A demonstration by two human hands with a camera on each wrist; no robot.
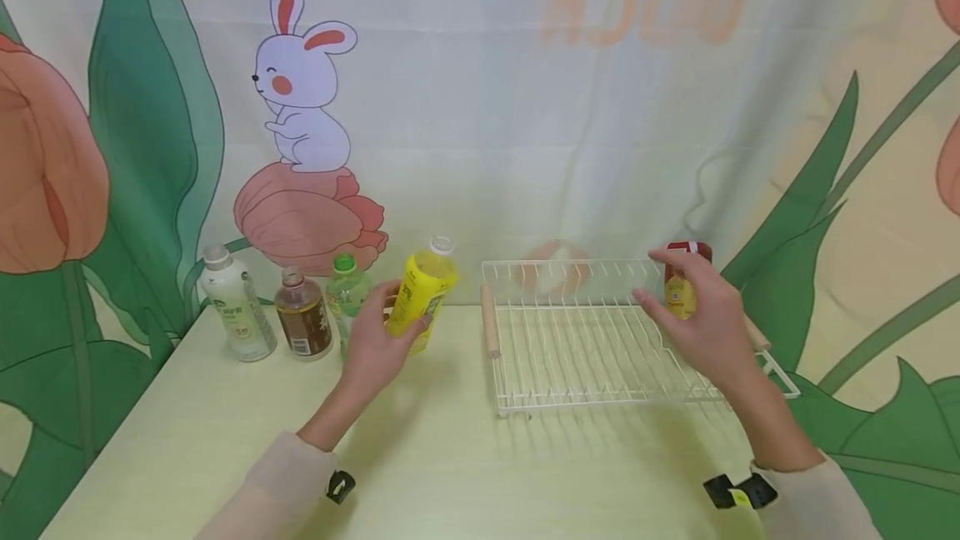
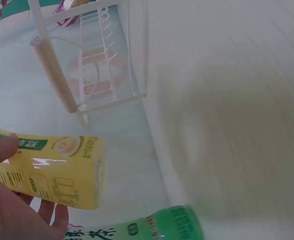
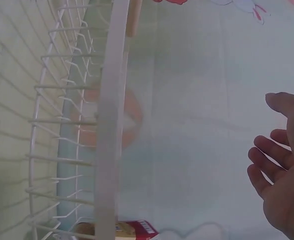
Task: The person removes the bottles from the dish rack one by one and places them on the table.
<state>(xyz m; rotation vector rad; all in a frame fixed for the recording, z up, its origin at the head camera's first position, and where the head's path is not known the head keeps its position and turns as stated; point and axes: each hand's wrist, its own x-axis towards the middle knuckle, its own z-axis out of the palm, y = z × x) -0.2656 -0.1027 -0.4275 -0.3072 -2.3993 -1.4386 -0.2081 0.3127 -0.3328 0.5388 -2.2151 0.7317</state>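
My left hand (image 1: pixel 377 342) grips a yellow-labelled drink bottle (image 1: pixel 429 286) with a clear cap, tilted and lifted above the table. Thumb and fingers wrap its sides in the left wrist view. Right beside it stands a green-capped bottle (image 1: pixel 345 286), partly hidden by that hand. My right hand (image 1: pixel 708 323) hovers over the right part of a white wire rack (image 1: pixel 504 412), fingers spread and holding nothing. Behind the right hand is a red-and-yellow container (image 1: pixel 680 298), partly covered; whether it stands in the rack or behind it I cannot tell.
Farther left stand a brown drink bottle (image 1: pixel 303 315) and a white-and-green bottle (image 1: pixel 238 307). Wooden handles (image 1: pixel 491 322) sit on the rack's ends. A printed curtain (image 1: pixel 465 107) hangs right behind the pale table (image 1: pixel 420 473).
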